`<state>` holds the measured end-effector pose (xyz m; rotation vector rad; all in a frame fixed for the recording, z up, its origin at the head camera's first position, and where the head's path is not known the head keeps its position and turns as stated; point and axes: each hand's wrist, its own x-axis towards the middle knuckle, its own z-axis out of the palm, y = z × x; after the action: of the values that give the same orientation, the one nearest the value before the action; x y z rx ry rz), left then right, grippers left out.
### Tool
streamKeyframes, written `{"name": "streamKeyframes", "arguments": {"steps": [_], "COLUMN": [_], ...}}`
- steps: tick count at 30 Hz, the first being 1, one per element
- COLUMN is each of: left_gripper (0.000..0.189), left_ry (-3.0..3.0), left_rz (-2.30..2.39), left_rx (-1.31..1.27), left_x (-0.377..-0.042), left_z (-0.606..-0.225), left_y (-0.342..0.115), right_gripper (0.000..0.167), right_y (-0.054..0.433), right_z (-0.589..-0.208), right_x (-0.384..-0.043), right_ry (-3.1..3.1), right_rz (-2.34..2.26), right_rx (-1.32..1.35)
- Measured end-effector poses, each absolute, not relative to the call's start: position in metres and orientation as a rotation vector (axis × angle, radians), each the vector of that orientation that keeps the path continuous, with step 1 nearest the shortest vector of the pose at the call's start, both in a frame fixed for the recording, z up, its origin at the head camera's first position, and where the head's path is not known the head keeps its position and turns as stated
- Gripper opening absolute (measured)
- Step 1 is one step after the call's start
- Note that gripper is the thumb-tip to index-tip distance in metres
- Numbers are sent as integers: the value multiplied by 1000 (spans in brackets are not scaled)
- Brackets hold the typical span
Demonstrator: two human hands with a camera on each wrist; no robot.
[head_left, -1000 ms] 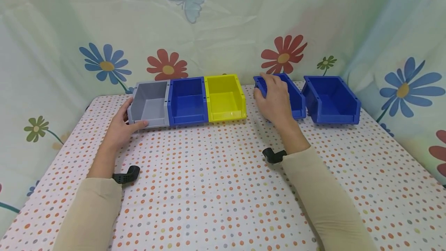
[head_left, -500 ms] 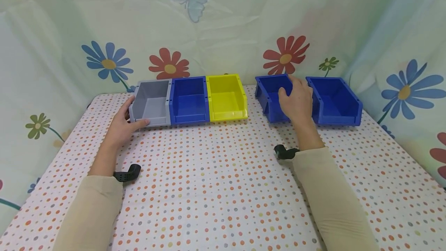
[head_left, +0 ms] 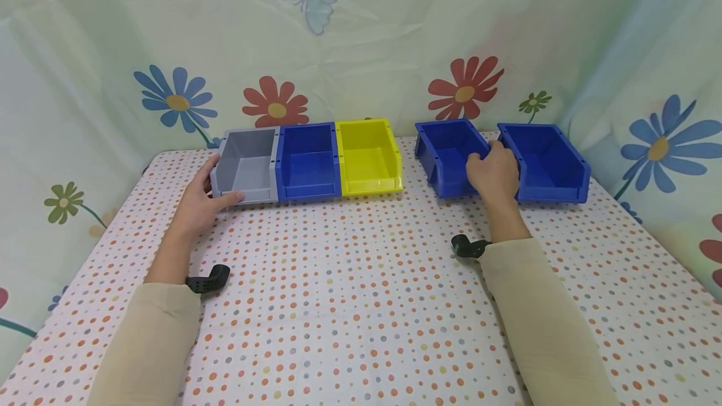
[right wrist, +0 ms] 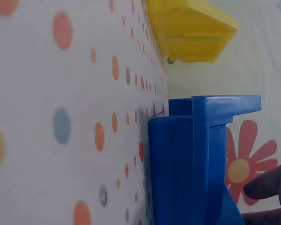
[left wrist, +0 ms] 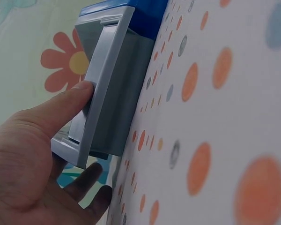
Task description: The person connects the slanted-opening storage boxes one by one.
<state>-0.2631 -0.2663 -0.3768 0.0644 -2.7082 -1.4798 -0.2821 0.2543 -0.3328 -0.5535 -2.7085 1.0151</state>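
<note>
At the left end of a joined row, my left hand (head_left: 197,205) holds a grey storage bin (head_left: 248,168), thumb on its front lip and fingers around its outer side. The left wrist view shows the thumb pressing that lip. Further right, my right hand (head_left: 495,174) grips the right side wall of a blue storage bin (head_left: 451,155), with the thumb on the inner side. Its other fingers are mostly hidden between this bin and the blue bin (head_left: 544,161) on the far right. In the right wrist view, only fingertips (right wrist: 264,185) show beside the blue bin.
Another blue bin (head_left: 308,168) and a yellow bin (head_left: 369,161) sit against the grey one. A gap of dotted tablecloth (head_left: 408,161) separates the yellow bin from the gripped blue bin. A flowered curtain (head_left: 372,36) hangs behind.
My right hand has moved from the blue bin's left wall across to its right wall and come down onto it. My left hand stays on the grey bin.
</note>
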Motion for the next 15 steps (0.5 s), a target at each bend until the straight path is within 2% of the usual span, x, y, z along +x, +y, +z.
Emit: {"name": "streamKeyframes", "arguments": {"steps": [7, 15], "left_gripper": [104, 105], "left_ry": [-2724, -2720], "left_rz": [-1468, -1520], "left_rx": [117, 119], "left_x": [-266, -269], "left_z": [-376, -375], "left_y": [-265, -267], "right_gripper": [60, 63], "right_y": [262, 269], "right_z": [-340, -344], "right_x": [-283, -282], "right_ry": [-2689, -2705], "right_rz": [1077, 1098], "right_rx": [-591, -530]}}
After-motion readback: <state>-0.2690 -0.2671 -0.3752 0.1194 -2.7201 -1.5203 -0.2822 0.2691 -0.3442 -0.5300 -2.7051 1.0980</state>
